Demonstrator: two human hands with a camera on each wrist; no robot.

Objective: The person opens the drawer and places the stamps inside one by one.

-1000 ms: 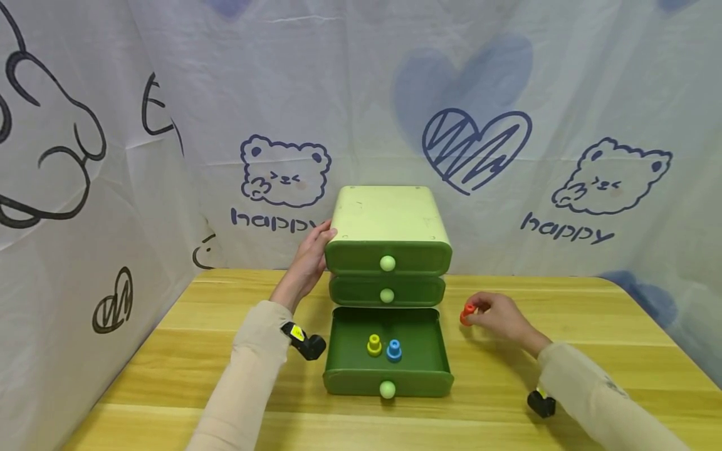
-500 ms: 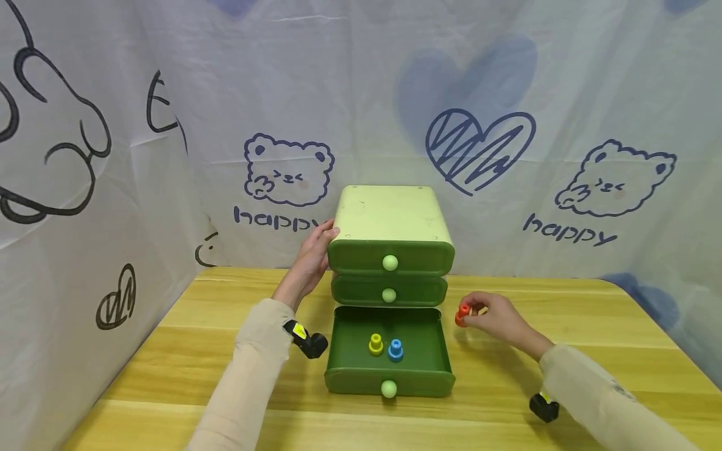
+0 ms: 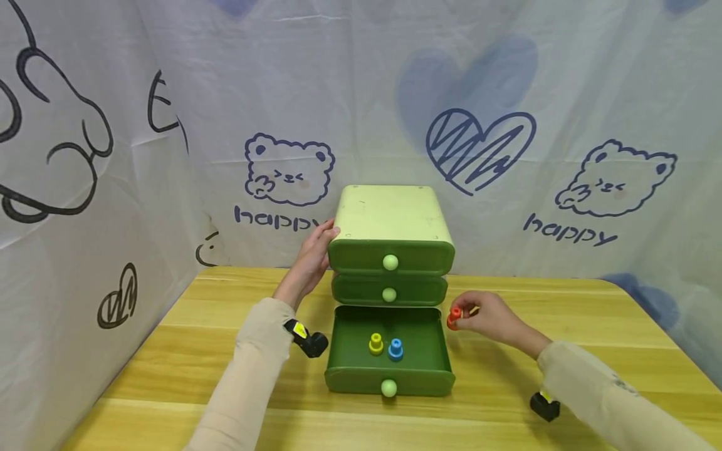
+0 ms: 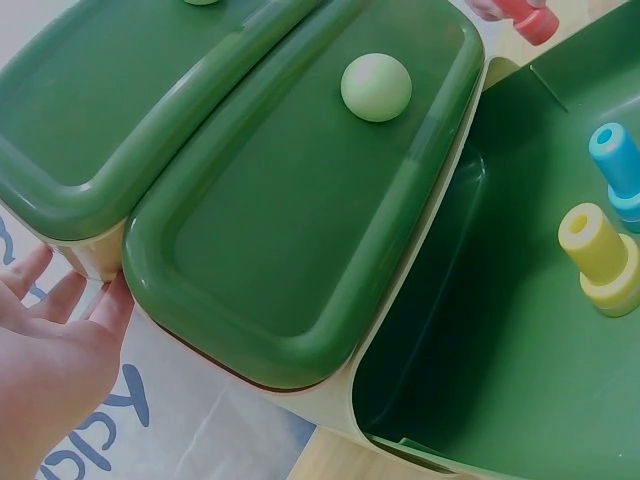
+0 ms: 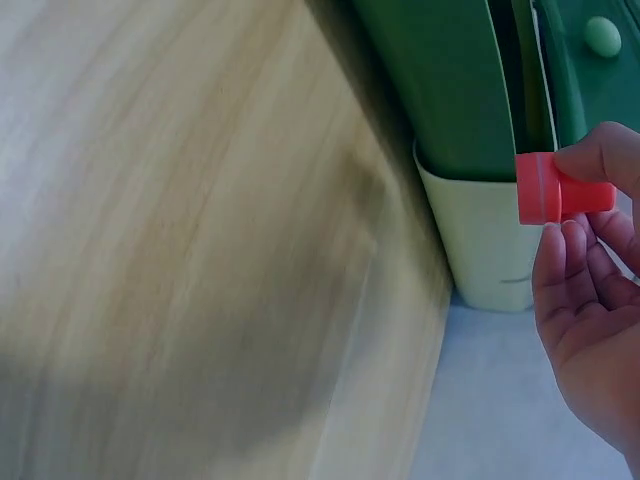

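A small drawer cabinet with a pale top and green fronts stands mid-table, its bottom drawer pulled out. Inside that drawer a yellow stepped peg and a blue stepped peg stand upright, side by side. My left hand rests its fingers against the cabinet's left side; the left wrist view shows them fairly straight. Between thumb and fingers, my right hand pinches a red stepped peg just right of the drawer's right wall. In the right wrist view the red peg lies sideways across the fingertips.
The upper drawer and middle drawer are closed, each with a round pale knob. Wooden tabletop extends around the cabinet. A printed white cloth hangs behind and at the left.
My right hand has moved left with the red peg, closer to the open drawer. The left hand stays against the cabinet, and the view has shifted slightly.
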